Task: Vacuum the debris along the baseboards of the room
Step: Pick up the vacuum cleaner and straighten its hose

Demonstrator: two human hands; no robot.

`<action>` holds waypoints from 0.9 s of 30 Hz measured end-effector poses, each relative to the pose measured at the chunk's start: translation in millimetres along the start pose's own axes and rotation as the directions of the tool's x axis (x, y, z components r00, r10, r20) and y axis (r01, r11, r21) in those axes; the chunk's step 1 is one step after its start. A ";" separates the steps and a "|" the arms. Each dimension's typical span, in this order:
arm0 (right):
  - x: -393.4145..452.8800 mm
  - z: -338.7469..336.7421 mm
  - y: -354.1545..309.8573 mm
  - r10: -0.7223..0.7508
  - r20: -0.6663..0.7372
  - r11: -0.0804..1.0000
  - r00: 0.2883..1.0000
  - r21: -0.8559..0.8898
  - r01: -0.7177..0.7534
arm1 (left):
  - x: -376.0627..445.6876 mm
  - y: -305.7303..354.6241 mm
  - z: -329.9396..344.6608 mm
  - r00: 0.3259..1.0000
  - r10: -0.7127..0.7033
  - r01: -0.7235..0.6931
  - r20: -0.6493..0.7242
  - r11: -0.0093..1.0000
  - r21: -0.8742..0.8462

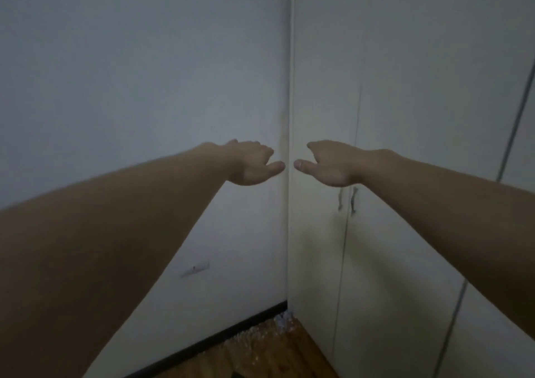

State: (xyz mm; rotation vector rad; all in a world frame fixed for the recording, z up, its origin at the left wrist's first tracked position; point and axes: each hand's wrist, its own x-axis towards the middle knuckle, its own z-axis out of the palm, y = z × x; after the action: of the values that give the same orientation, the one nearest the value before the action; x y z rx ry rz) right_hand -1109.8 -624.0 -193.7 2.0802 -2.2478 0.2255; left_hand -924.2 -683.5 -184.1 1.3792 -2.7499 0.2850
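Observation:
Both my arms reach straight out toward a room corner. My left hand [252,164] and my right hand [327,163] hang side by side at mid height, palms down, fingers loose, thumbs pointing at each other. Neither holds anything. Far below them a dark baseboard [220,337] runs along the foot of the left wall. Pale debris [272,327] lies scattered on the wooden floor [260,360] along that baseboard and piles up in the corner. No vacuum is in view.
A white wall [144,88] fills the left. On the right stands a cream wardrobe [405,117] with two small door handles [347,201]. A wall socket [195,269] sits low on the left wall.

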 end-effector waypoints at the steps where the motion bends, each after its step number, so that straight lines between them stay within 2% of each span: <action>1: 0.3 34.2 3.0 0.004 0.004 1.000 1.000 -0.008 -0.004 | -0.3 -5.1 33.8 1.000 -0.016 0.016 0.020 1.000 0.021; 5: -10.9 152.1 6.9 0.035 -0.016 0.999 0.999 0.029 -0.034 | -12.2 -10.1 149.4 0.998 -0.038 0.038 0.057 0.999 0.008; 7: -24.3 219.4 2.6 0.034 0.033 0.999 0.999 0.031 -0.035 | -23.1 -1.8 212.2 0.995 -0.024 0.023 0.098 1.000 0.015; 10: -44.0 328.5 -0.7 0.004 0.056 1.000 0.998 0.016 -0.005 | -39.3 11.5 312.1 0.997 0.011 -0.017 0.071 0.995 0.093; 13: -71.6 432.1 -10.1 -0.013 0.170 1.000 0.985 -0.016 0.016 | -71.9 28.9 412.0 0.980 0.064 -0.091 0.188 0.986 0.138; 15: -86.9 481.4 -12.3 -0.030 0.198 0.999 0.980 -0.021 0.035 | -88.6 31.7 463.9 0.976 0.075 -0.100 0.206 0.988 0.116; 20: -108.1 528.1 -18.9 -0.048 0.237 0.999 0.970 -0.006 0.051 | -110.9 31.2 530.6 0.970 0.085 -0.094 0.229 0.995 0.031; 27: -110.4 538.0 -34.7 -0.047 0.290 0.998 0.956 -0.035 0.060 | -128.9 29.6 542.8 0.971 0.125 -0.124 0.204 0.992 -0.017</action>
State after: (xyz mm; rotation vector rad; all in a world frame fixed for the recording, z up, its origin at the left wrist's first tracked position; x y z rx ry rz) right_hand -1040.7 -601.3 -739.2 2.2765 -2.3179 -0.1407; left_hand -850.9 -666.1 -737.6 1.3051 -3.0082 0.1490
